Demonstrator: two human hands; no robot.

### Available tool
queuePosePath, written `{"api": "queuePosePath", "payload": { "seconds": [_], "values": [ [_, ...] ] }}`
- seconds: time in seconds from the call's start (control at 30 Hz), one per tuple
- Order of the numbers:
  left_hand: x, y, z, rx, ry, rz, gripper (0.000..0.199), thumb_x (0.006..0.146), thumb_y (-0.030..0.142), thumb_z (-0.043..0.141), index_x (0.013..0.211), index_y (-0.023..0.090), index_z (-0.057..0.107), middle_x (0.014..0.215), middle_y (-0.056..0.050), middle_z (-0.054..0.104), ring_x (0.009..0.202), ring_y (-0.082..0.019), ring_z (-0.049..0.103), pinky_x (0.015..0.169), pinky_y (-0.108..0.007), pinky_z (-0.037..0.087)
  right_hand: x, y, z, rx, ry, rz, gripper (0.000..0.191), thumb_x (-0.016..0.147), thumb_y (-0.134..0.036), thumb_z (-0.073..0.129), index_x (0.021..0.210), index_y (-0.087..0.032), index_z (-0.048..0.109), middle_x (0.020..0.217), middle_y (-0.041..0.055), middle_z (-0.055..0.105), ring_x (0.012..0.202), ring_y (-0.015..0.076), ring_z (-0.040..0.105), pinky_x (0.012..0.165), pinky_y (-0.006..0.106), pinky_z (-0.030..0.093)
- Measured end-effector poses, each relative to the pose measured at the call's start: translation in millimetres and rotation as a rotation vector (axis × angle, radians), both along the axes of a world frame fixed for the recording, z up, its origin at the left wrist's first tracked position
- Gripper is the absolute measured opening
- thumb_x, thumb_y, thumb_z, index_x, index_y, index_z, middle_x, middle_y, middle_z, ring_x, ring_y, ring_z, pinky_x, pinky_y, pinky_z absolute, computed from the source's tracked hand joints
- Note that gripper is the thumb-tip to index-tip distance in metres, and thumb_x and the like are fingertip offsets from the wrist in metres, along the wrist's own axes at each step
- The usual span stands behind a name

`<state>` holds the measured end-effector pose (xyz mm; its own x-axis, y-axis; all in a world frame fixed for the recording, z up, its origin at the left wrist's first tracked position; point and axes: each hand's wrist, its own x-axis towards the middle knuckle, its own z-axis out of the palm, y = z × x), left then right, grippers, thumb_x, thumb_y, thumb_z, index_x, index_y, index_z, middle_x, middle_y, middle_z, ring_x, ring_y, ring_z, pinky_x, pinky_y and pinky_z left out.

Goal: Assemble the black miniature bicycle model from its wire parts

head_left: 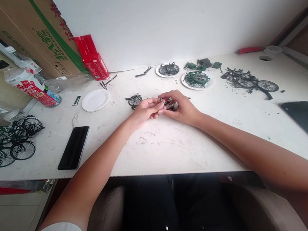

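Pinching small dark part [174, 106] between fingertips of my left hand [145, 111] and right hand [183, 107], both grips narrow, part held right of leftmost white plate [96, 100]; carton [17, 26] behind plate reads "BEIDAHUANG" beside green Chinese characters.

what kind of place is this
Probably a small-parts assembly workspace: green model bicycles cluster at the left, dark bicycle parts lie loose at the right, and plates hold more pieces.

Beyond the left hand [144, 113] and off to its left, a cardboard box [23, 23] is showing green "BEIDAHUANG" lettering beside big green Chinese characters, with red Chinese characters running near its edge, while a bottle [35, 87] and a red carton [96, 64] are carrying print too small for me to read.
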<state>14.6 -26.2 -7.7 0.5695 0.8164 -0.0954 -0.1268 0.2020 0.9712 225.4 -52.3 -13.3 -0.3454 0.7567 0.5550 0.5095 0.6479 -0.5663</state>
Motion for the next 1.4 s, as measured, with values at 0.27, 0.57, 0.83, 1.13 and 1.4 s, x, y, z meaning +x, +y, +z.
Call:
{"api": "queuePosePath", "payload": {
  "seconds": [0.27, 0.57, 0.83, 1.13, 1.4],
  "values": [
    [-1.4, 1.6, -3.1, 0.020, -0.006, -0.012, 0.039, 0.083, 0.038, 0.088, 0.106, 0.013, 0.071, 0.099, -0.009, 0.073, 0.065, -0.006, 0.056, 0.058, -0.023, 0.035, -0.6, 0.7, 1.4, 0.027, -0.006, 0.013, 0.062, 0.088, -0.074, 0.071, 0.130, -0.028, 0.068, 0.108, 0.0107, 0.073, 0.101, 0.0322, 0.065, 0.089, 0.050, 0.055],
    [-1.4, 0.4, -0.9, 0.016, 0.003, 0.001, 0.042, 0.082, 0.041, 0.089, 0.107, 0.013, 0.071, 0.100, -0.010, 0.074, 0.065, -0.006, 0.056, 0.059, -0.023, 0.037, -1.2, -0.1, 2.4, 0.026, 0.000, 0.011, 0.062, 0.087, -0.074, 0.072, 0.129, -0.028, 0.068, 0.108, 0.0105, 0.073, 0.101, 0.0320, 0.064, 0.085, 0.049, 0.056],
    [-2.3, 1.1, -1.9, 0.027, -0.013, -0.021, 0.042, 0.082, 0.037, 0.090, 0.111, 0.012, 0.072, 0.103, -0.012, 0.075, 0.065, -0.006, 0.058, 0.060, -0.024, 0.041, 0.3, 2.9, 0.2, 0.102, 0.030, -0.010, 0.066, 0.082, -0.077, 0.074, 0.128, -0.029, 0.072, 0.116, 0.0128, 0.068, 0.110, 0.0345, 0.064, 0.097, 0.056, 0.054],
    [-3.2, 4.5, -5.5, 0.039, -0.004, -0.013, 0.047, 0.080, 0.038, 0.091, 0.115, 0.011, 0.076, 0.102, -0.015, 0.078, 0.060, -0.005, 0.054, 0.055, -0.023, 0.037, -2.3, 1.0, 3.3, 0.136, 0.023, -0.031, 0.067, 0.080, -0.080, 0.073, 0.125, -0.031, 0.072, 0.117, 0.0128, 0.069, 0.115, 0.0371, 0.063, 0.102, 0.060, 0.051],
    [-2.6, 4.4, -5.4, 0.029, -0.013, -0.002, 0.049, 0.079, 0.038, 0.093, 0.116, 0.011, 0.078, 0.100, -0.015, 0.078, 0.064, -0.006, 0.056, 0.055, -0.022, 0.036, -3.3, -0.3, 5.5, 0.120, 0.007, -0.043, 0.069, 0.080, -0.082, 0.071, 0.125, -0.030, 0.071, 0.116, 0.0131, 0.072, 0.114, 0.0381, 0.063, 0.102, 0.060, 0.050]
  ]
}}
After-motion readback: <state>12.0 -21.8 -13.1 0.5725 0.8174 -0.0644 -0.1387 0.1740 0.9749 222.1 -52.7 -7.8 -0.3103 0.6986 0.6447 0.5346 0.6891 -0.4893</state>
